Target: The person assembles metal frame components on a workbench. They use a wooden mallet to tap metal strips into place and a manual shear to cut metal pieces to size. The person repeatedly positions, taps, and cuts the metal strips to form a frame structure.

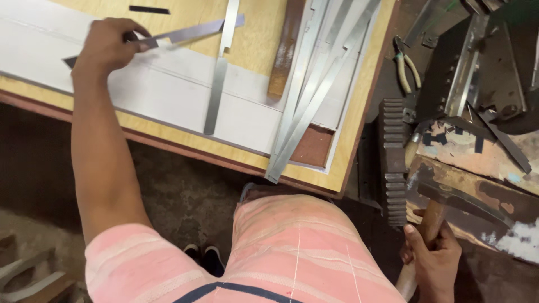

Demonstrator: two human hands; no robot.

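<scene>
Your left hand [109,45] has its fingers closed on a metal strip [185,32] at the desk's [247,50] far left; your right hand [429,252] grips a hammer [432,216] handle, near right.

Left hand [109,47] is sitting on the white sheet [168,92] w/ bare sheet lying open toward the body; a flat metal strip [216,92] is blocking just right of it; beyond, a strip bundle [306,101] is crowding the bench edge; right hand [429,252] is hemmed by gear rack [393,163] to its left, hammer head [460,196] above.
</scene>
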